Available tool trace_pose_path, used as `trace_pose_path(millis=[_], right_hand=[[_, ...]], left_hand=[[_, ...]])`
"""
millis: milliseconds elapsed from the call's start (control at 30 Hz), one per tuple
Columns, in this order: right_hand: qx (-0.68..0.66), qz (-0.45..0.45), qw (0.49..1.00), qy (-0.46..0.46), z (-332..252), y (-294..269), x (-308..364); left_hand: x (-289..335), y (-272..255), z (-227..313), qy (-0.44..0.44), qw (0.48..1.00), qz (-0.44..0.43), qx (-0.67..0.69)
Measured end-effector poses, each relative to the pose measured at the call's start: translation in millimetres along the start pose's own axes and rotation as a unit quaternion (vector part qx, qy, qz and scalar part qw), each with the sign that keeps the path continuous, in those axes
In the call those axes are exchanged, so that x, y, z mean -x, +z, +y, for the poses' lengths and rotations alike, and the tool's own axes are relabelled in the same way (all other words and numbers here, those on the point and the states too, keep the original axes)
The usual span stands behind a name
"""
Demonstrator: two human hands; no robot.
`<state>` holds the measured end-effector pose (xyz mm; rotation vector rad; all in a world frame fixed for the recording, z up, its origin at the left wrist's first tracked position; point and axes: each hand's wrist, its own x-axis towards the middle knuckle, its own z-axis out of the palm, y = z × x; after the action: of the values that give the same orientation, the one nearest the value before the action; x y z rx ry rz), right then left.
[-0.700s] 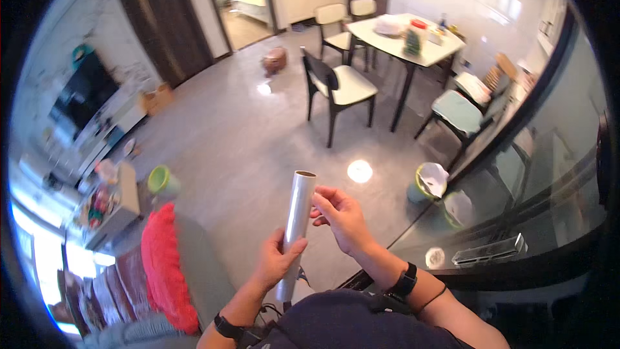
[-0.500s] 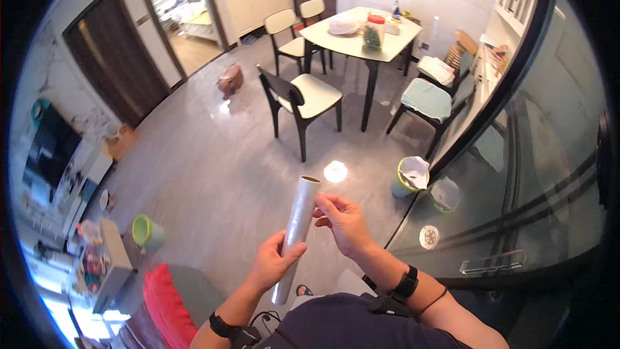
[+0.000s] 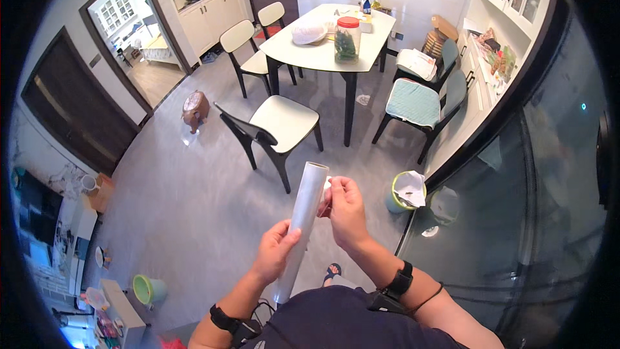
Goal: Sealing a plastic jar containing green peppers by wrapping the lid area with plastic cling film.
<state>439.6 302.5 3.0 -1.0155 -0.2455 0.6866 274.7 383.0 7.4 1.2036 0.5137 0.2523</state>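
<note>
On the left, a light green bin (image 3: 148, 290) stands on the floor. The left hand (image 3: 278, 250) is wrapped round the middle of a roll of clear plastic film (image 3: 307, 201), held tilted in front of the torso, top end leaning right. The right hand (image 3: 347, 210) curls its fingers beside the roll's upper right side; whether they pinch film cannot be told. A steady, light left grip that avoids denting the roll, with right fingertips working close to its surface, seems best.
</note>
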Motion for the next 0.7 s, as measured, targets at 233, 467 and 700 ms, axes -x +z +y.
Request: trace_pose_path(millis=[233,467,700], right_hand=[[0.016,-0.014,0.998,-0.066,3,27,-121],[0.086,0.082,0.990,-0.080,0,50,-247],[0.146,0.202,0.960,-0.125,-4,47,-363]], left_hand=[[-152,-30,46,0.003,0.999,-0.032,-0.027],[-296,-70,97,0.067,0.990,-0.119,-0.033],[-419,-72,125,0.016,0.984,-0.180,-0.003]])
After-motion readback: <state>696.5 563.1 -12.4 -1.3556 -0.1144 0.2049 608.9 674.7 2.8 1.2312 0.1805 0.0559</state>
